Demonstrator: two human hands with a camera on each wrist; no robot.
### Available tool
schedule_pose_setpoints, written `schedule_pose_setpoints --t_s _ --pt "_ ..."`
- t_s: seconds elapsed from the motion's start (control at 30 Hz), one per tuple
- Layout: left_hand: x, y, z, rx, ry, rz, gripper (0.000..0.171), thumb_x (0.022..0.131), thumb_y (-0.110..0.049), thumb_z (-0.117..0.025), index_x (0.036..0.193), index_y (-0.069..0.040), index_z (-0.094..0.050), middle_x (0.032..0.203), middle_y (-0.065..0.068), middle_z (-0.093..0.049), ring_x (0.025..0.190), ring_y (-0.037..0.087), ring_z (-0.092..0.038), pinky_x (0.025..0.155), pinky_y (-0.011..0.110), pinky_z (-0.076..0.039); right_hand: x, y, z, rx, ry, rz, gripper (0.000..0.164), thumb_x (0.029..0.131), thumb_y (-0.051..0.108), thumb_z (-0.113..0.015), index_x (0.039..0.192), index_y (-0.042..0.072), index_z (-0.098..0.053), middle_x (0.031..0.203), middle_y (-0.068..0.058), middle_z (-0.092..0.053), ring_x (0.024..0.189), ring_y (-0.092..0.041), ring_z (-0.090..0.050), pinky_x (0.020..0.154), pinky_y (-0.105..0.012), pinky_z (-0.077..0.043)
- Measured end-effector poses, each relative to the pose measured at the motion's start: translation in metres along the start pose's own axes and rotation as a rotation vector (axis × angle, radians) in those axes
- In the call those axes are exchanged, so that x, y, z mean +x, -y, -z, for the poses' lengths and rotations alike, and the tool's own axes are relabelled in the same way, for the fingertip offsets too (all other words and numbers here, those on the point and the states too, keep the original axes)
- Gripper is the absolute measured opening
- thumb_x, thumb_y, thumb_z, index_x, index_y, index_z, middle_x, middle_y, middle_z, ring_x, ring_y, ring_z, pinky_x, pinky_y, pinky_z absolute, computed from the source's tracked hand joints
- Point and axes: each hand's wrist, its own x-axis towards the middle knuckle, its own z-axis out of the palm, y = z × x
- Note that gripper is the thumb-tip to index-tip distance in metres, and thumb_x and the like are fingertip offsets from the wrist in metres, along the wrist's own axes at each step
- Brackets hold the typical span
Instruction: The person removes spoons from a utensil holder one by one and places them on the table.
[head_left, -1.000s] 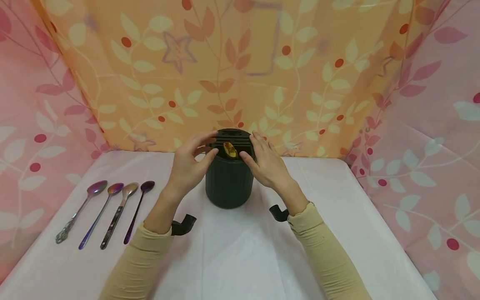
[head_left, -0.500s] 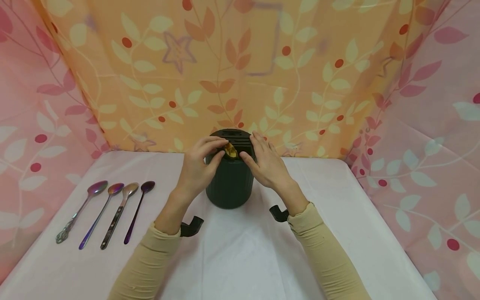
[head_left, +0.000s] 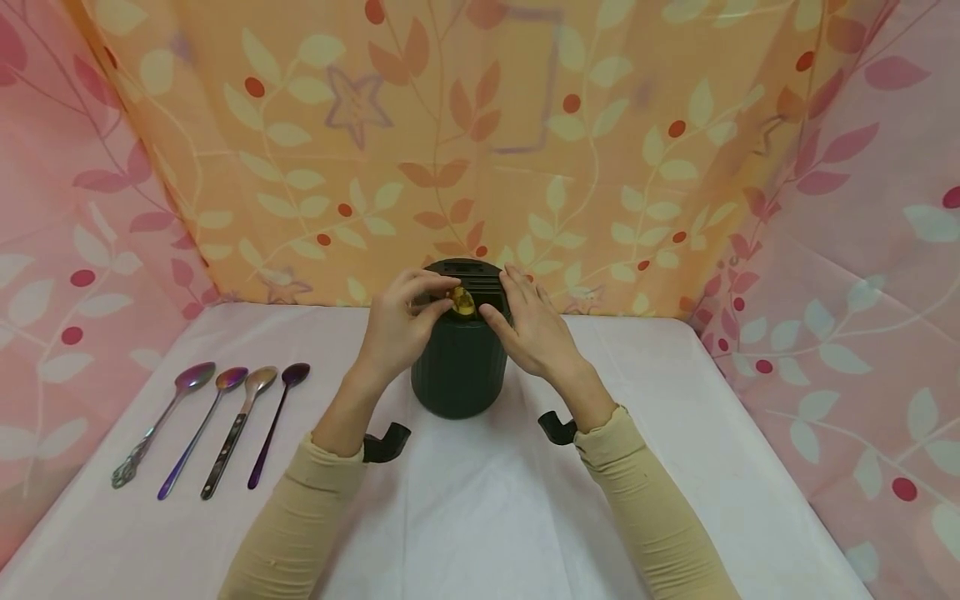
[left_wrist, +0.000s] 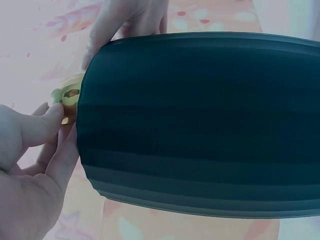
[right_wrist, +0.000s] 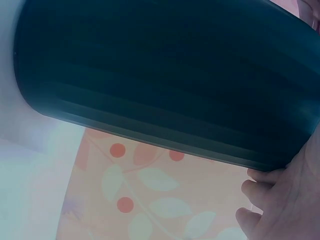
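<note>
A dark green ribbed utensil holder stands upright at the middle of the table, its slotted top towards the back wall. A gold spoon leans in its front opening; only the bowl shows, the rest hidden inside. My left hand pinches the bowl's left edge between thumb and fingertips. In the left wrist view the gold bowl juts past the rim, thumb on its face. My right hand rests against the holder's right rim, fingers nearly straight and thumb at the front edge.
Several spoons lie side by side at the left of the white table: an ornate-handled spoon, a blue-purple spoon, a dark-handled spoon and a slim purple spoon. Patterned cloth closes off the back and sides.
My left hand has moved right from the holder's left rim to the gold spoon and taken its bowl between thumb and fingers. The right hand has kept its place.
</note>
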Motion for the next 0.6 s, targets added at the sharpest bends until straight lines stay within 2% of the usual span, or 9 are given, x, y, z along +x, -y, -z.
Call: schedule_pose_setpoints --t_s 0.17,0.33,0.47,0.6 --pt "0.003 0.000 0.003 -0.034 0.013 0.083 0.026 0.090 0.005 -0.076 0.115 -0.004 -0.079 0.109 0.011 -0.069 0.096 0.022 -0.064 0.082 0.037 -0.056 0.000 0.000 0.000 0.001 0.000 0.005 0.101 0.098 0.081 -0.014 0.166 0.006 -0.021 0.174 -0.007 -0.014 0.160 -0.026 -0.015 0.130 -0.047 -0.005" --pt "0.004 -0.003 0.006 -0.085 0.019 0.141 0.025 0.091 0.004 -0.076 0.115 -0.004 -0.079 0.108 0.013 -0.068 0.096 0.021 -0.065 0.088 0.034 -0.054 -0.002 0.000 0.000 0.009 0.002 0.001 0.102 0.097 0.082 -0.014 0.166 0.006 -0.020 0.174 -0.007 -0.014 0.160 -0.025 -0.015 0.130 -0.046 -0.004" --pt "0.005 -0.007 0.009 -0.112 0.016 0.149 0.026 0.091 0.005 -0.075 0.116 -0.002 -0.078 0.110 0.014 -0.069 0.097 0.021 -0.066 0.088 0.028 -0.056 -0.002 0.001 0.000 0.012 -0.004 0.004 0.102 0.098 0.081 -0.015 0.166 0.006 -0.021 0.174 -0.008 -0.014 0.160 -0.025 -0.015 0.130 -0.046 -0.004" --pt "0.006 -0.015 0.013 -0.129 -0.008 0.130 0.026 0.090 0.007 -0.075 0.115 -0.001 -0.078 0.109 0.014 -0.069 0.095 0.020 -0.065 0.084 0.022 -0.057 -0.001 0.001 0.000 0.008 -0.006 0.007 0.100 0.099 0.080 -0.015 0.166 0.005 -0.021 0.174 -0.008 -0.014 0.160 -0.025 -0.015 0.130 -0.047 -0.004"
